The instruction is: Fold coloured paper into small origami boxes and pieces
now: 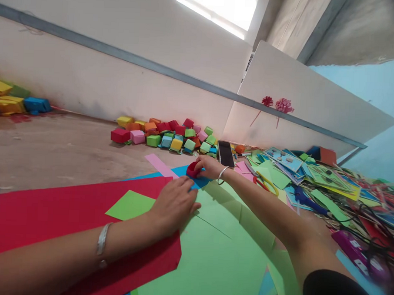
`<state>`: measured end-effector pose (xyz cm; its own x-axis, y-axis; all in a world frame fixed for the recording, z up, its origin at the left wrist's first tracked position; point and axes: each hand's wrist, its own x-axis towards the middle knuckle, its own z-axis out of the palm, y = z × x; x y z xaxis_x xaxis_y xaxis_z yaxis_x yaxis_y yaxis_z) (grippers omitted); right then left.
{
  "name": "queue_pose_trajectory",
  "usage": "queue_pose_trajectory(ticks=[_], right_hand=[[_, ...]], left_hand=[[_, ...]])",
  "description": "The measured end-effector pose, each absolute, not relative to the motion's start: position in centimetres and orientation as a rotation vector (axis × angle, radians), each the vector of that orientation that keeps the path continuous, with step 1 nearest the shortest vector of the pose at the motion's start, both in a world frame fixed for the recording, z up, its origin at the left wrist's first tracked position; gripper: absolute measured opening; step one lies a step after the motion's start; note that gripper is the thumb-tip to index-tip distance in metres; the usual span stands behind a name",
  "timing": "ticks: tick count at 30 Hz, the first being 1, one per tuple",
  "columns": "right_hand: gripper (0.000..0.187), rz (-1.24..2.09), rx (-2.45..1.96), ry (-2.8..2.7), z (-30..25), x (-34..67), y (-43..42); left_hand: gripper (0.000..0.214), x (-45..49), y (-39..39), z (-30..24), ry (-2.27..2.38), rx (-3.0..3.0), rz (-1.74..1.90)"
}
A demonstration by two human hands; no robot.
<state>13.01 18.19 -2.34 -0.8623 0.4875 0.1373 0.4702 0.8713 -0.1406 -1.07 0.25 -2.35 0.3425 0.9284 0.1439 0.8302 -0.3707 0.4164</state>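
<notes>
My right hand (209,166) pinches a small red folded paper piece (192,170), curved with a dark hollow in it, just above a blue paper sheet (180,169). Close by, my left hand (174,204) rests with slightly bent fingers and thumb apart on the sheets, over the edge of a large red paper (67,198). Under and beside it spreads a large light green paper (218,253). A bright green paper piece (131,204) lies on the red sheet next to my left wrist. A pink paper strip (160,164) runs toward my left fingers.
Several coloured paper boxes (176,144) are heaped along the wall, with more boxes (9,102) far left. A phone (226,153), scissors (267,183), a blue glue gun (307,200), a purple power strip (358,254) and paper scraps crowd the right. Paper flowers (284,105) stand behind.
</notes>
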Motion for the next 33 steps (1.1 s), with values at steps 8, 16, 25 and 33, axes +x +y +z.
queue_pose_trajectory(ticks=[8, 16, 25, 33], right_hand=[[0.01, 0.26, -0.765, -2.832, -3.1, 13.4, 17.6], [0.012, 0.39, -0.712, -2.87, -2.1, 14.1, 17.5], [0.013, 0.499, -0.776, -2.792, -2.9, 13.7, 16.5], [0.011, 0.44, -0.998, -2.646, -2.8, 13.6, 16.2]], left_hand=[[0.063, -2.0, 2.5, -4.7, 1.819, 2.463, 0.322], [0.064, -2.0, 2.8, -5.1, 1.849, 2.472, 0.263], [0.061, -2.0, 2.9, -5.3, 1.847, 2.481, 0.26], [0.055, -1.8, 2.5, -4.8, 1.891, 2.504, 0.291]])
